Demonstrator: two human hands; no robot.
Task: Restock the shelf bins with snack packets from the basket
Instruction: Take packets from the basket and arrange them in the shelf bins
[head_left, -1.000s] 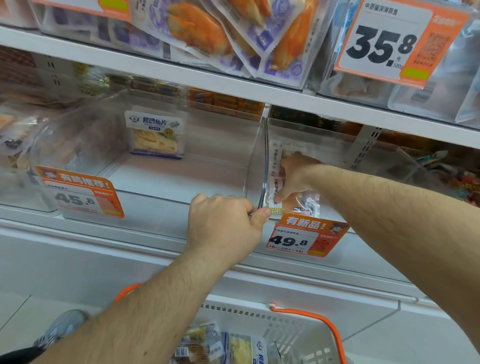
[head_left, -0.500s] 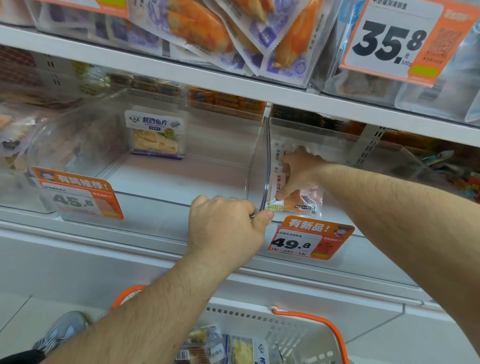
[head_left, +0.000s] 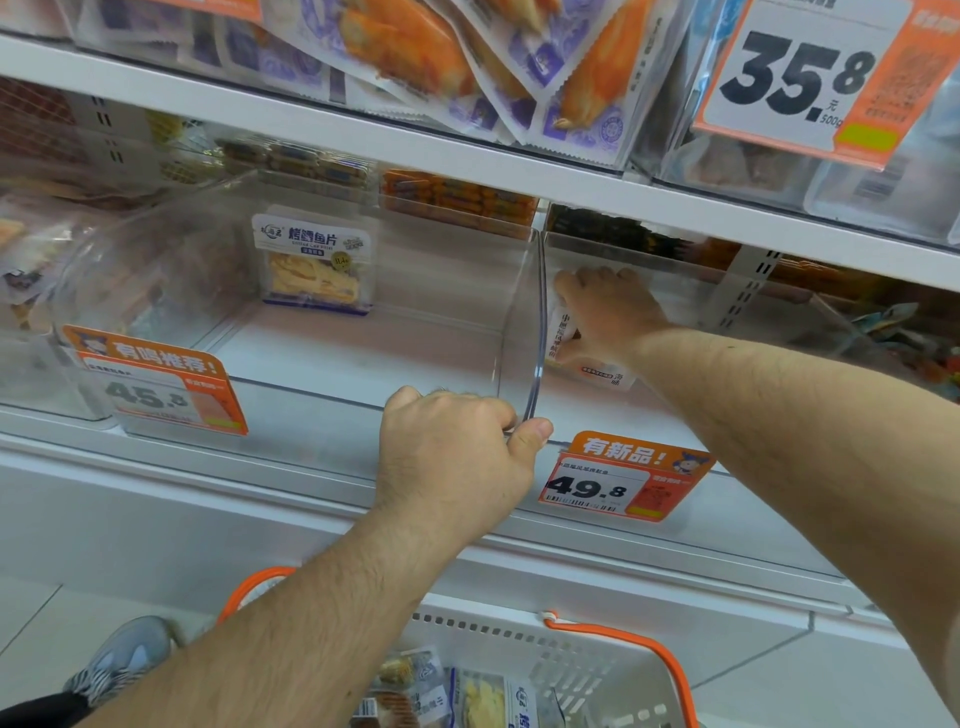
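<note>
In the clear plastic right-hand shelf bin (head_left: 691, 410), at two o'clock from the white orange-handled basket (head_left: 597, 670), the right hand (head_left: 608, 312) had carried its pinched white snack packet (head_left: 563, 332) deeper, nearly placed, while the left hand (head_left: 457, 457) kept gripping the bin's front corner.

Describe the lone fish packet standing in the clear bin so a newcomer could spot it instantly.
Start at the middle shelf and find the wide clear bin with the 45.8 price tag on its front. At the back of that bin stands the fish packet, upright and alone. Unlike its neighbours, it has a white top with dark writing above a window of yellow slices.
</note>
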